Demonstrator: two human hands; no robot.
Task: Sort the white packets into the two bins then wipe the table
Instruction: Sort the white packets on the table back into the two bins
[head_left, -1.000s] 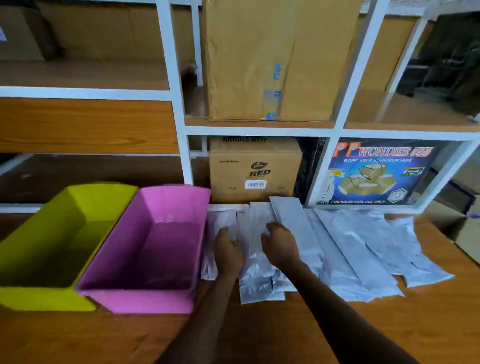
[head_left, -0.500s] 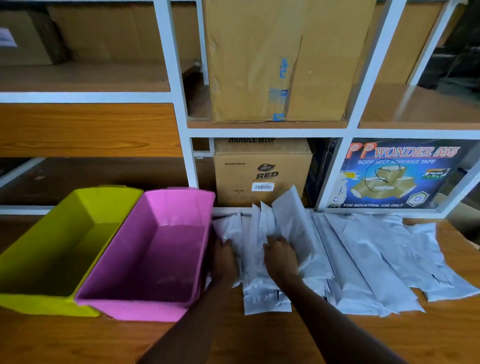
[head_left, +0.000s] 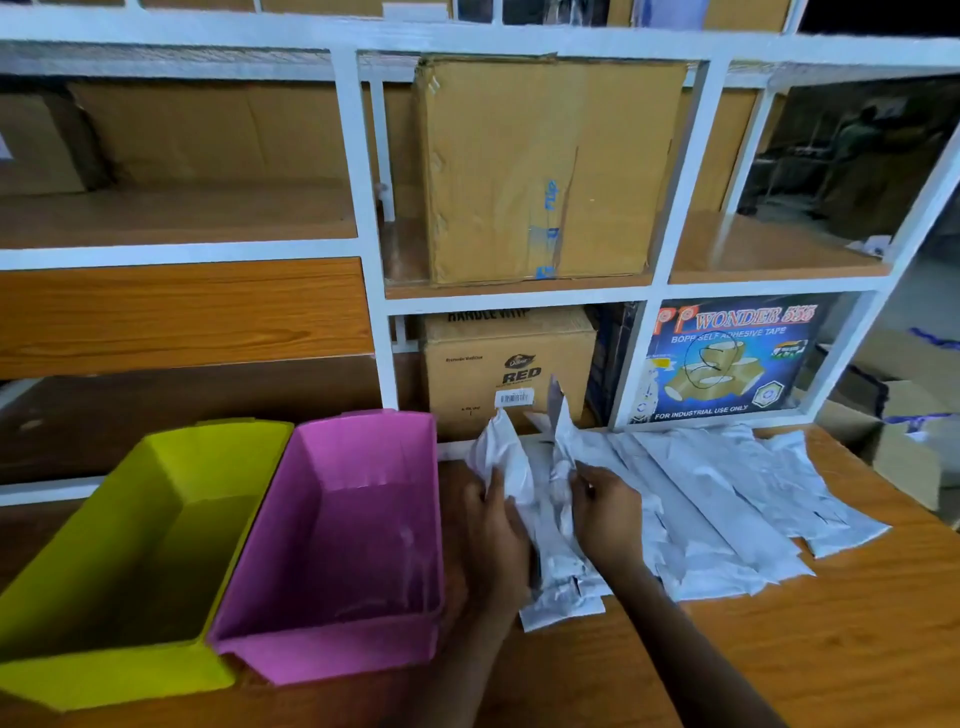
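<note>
Several white packets lie spread over the wooden table, right of the bins. My left hand grips one crumpled white packet whose far end is raised off the table. My right hand pinches another white packet, its tip also lifted and pointing up. Both hands sit at the left end of the pile, just right of the pink bin. The yellow-green bin stands to the left of the pink one. Both bins hold nothing.
A white-framed shelf with cardboard boxes stands directly behind the table. A blue tape carton sits in the lower right compartment. More cardboard boxes lie past the table's right edge.
Both hands went from lying flat on the packets to grasping them, and the far ends of two packets have come up off the table. The camera has tilted upward.
</note>
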